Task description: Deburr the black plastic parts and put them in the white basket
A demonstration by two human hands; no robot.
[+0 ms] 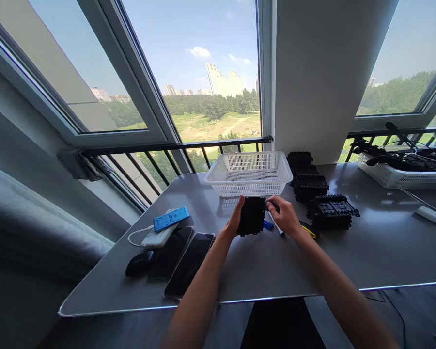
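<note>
My left hand (235, 219) grips the left edge of a black plastic panel (252, 216) with notched edges, held upright above the table. At the panel's right upper edge, my right hand (284, 213) has its fingers closed in a pinch around a small dark thing (274, 206) whose kind I cannot make out. Below the right hand lie a white pen-like stick (277, 226) and a small blue object (268, 225). A yellow and black tool (308, 230) is partly hidden behind the right wrist.
A white perforated basket (249, 189) stands behind my hands. Stacks of similar black panels (332, 213) are to the right. A second white basket (403, 178) holds black parts and cables. At left are a blue-screened phone (171, 219), dark flat devices (189, 264) and a black mouse (139, 263).
</note>
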